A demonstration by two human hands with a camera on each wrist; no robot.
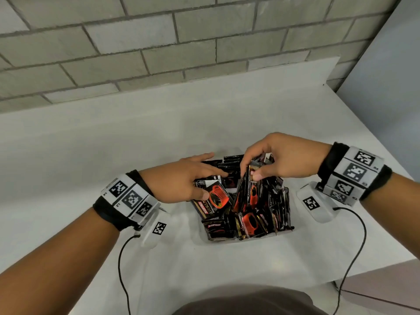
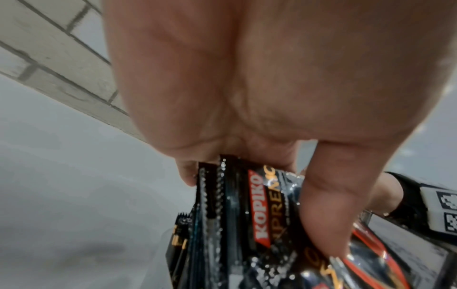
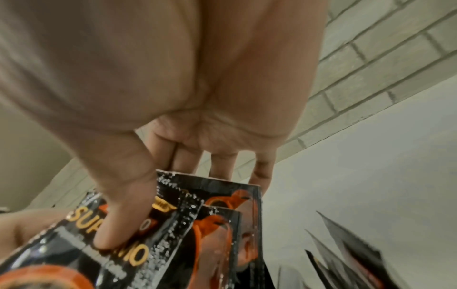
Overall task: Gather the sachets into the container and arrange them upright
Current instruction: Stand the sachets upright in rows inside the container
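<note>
Black foil sachets (image 1: 247, 212) crowding the container (image 1: 204, 233) beneath both palms. Right hand (image 1: 281, 155) pinching an upright bunch; left hand (image 1: 181, 180) thumb-clamping a tilted stack (image 2: 247, 211). Best squared edge-down against the bunch beside the right thumb, then released gently.

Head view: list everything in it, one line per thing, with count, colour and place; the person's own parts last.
sachets: many, too tangled to count, black with red cups, heaped in the container at table centre
container: one, pale, mostly hidden under the sachets
table: one, white, against the wall
wall: one, grey brick, behind the table
wristbands: two, black with white tag blocks, one on each wrist
cables: two, black, trailing from the wristbands
left hand: one, thumb and fingers holding a few sachets at the pile's left
right hand: one, pinching an upright bunch of sachets
</note>
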